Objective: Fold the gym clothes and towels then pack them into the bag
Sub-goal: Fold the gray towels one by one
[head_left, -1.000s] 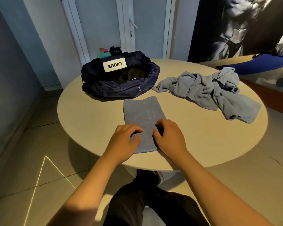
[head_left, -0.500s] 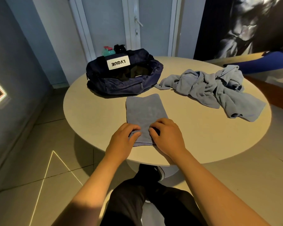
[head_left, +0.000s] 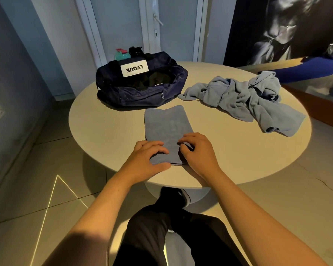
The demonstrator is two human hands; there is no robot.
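The left hand pinches the near edge of the folded towel, thumb at the hem and fingers curled on top. The right hand grips the same end just beside it, fingers curled over the right edge. The towel lies flat on the round table, the open bag just behind it. 1 rumpled pile of clothes lies to the right.

The folded towel lies on the table right before me. My left hand and right hand grip its near end side by side. Behind the towel sits the bag, with two bottles just behind it. To the right of both lies a heap of clothes.
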